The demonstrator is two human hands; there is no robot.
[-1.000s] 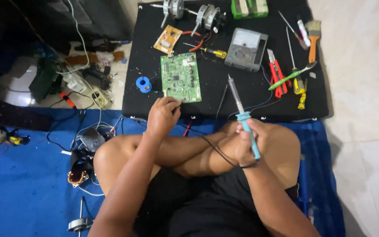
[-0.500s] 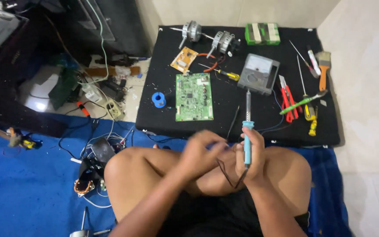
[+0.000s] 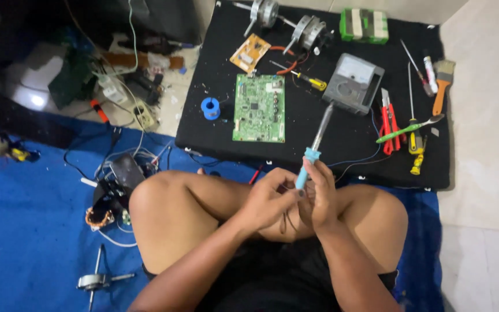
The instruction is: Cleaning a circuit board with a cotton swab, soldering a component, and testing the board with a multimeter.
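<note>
I sit cross-legged on the floor. My right hand (image 3: 320,196) grips the light-blue handle of a soldering iron (image 3: 314,147), its metal tip pointing up toward the black mat (image 3: 319,133). My left hand (image 3: 270,199) has come over to the iron's lower handle and its cord, fingers closed against it beside my right hand. A green circuit board (image 3: 259,107) lies flat on the mat ahead of my hands, with a small blue solder spool (image 3: 209,107) to its left.
On the mat lie a grey analog multimeter (image 3: 353,84), red pliers (image 3: 387,121), yellow-handled screwdrivers (image 3: 414,144), a brush (image 3: 441,86), two small motors (image 3: 307,29) and a tan board (image 3: 250,52). A coil part (image 3: 100,217) and tangled cables rest on the blue cloth (image 3: 24,231) at left.
My left hand left the edge of the green board and came back to the soldering iron's handle. The iron swung upright in my right hand. The camera view shifted slightly.
</note>
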